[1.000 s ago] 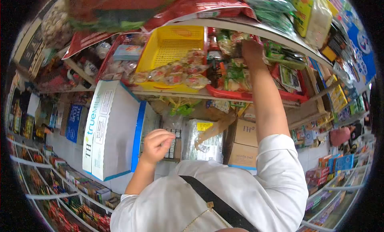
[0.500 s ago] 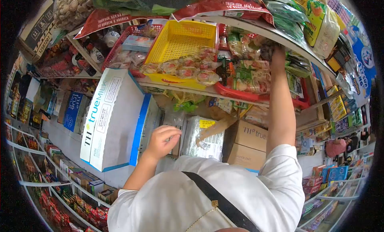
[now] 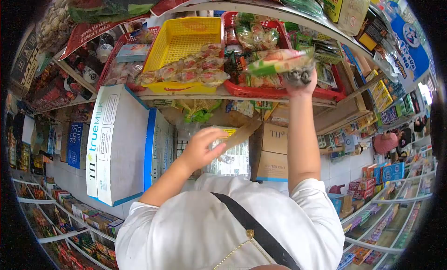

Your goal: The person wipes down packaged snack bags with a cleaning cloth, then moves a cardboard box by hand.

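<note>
My right hand (image 3: 301, 84) is raised above the front of the red basket (image 3: 274, 92) and closed around a clear plastic packet with green and cream print (image 3: 279, 63). A bunch of small dark grey pieces (image 3: 299, 76) shows at the same grip; their kind I cannot make out. Lower and to the left, my left hand (image 3: 205, 148) hovers over a plastic-wrapped pack (image 3: 233, 153), holding nothing, with thumb and fingers apart. Several wrapped packets with red and green print lie in the red basket, partly behind the right hand.
A yellow basket (image 3: 160, 46) stands beside the red one, with bagged round items (image 3: 214, 76) across its front. Below the shelf are a large white milk carton (image 3: 123, 149) and a brown carton (image 3: 272, 151). At far right is another person (image 3: 385, 143).
My right hand has come back out of the red basket towards me, now with the packet and dark pieces in it. My left hand has moved right and slightly up. The view has shifted.
</note>
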### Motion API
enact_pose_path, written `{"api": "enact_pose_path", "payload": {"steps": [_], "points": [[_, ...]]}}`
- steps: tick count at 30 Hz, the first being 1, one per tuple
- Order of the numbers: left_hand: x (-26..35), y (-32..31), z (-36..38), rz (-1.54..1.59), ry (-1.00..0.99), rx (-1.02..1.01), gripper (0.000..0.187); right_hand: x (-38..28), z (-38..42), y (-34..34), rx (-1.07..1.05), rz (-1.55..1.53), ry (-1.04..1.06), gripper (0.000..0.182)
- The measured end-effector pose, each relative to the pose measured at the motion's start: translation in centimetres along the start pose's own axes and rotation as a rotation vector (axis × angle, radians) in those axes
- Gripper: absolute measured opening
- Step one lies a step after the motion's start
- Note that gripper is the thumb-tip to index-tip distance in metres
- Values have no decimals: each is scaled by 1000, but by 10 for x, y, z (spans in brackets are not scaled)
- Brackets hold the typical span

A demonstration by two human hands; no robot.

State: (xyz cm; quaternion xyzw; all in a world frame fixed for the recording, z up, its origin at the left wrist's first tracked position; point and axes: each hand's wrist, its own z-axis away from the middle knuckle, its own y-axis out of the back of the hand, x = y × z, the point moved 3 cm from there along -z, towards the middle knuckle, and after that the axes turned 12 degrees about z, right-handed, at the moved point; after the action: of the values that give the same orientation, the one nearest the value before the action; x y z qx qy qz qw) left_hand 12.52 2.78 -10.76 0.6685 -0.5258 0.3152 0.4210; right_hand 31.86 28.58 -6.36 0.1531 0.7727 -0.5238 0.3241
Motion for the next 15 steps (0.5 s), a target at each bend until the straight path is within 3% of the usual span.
{"api": "enact_pose_path", "payload": {"steps": [1,2,3,5,7,9,10,11,13,14,15], "points": [[1,1,-3,65,27,90,25,6,8,-10,-67,-27,-5,45],[-16,4,-1,116,86,56,39,12,17,-18,41,-52,-34,46],[-24,4,-2,234,149,125,41,19,19,-14,-159,-151,-42,45],[-36,2,-2,472,270,260,46,36,19,2,-274,-203,-74,39],[-51,-1,2,672,384,197,65,45,26,-15,-117,-104,-55,28],[-57,-8,7,982,457,184,74,56,52,-42,293,-15,-210,24],[-52,-15,7,1073,456,150,87,68,59,-45,-14,-179,-238,25],[-50,-17,7,1182,469,104,84,79,67,-45,-321,-340,-263,27],[-47,-21,9,1401,505,4,77,97,86,-54,-441,-441,-419,27],[-54,-25,9,1471,457,-80,68,105,90,-43,-532,-344,-465,25],[-61,-28,14,1452,486,6,65,103,93,-35,-333,-166,-483,24]]}}
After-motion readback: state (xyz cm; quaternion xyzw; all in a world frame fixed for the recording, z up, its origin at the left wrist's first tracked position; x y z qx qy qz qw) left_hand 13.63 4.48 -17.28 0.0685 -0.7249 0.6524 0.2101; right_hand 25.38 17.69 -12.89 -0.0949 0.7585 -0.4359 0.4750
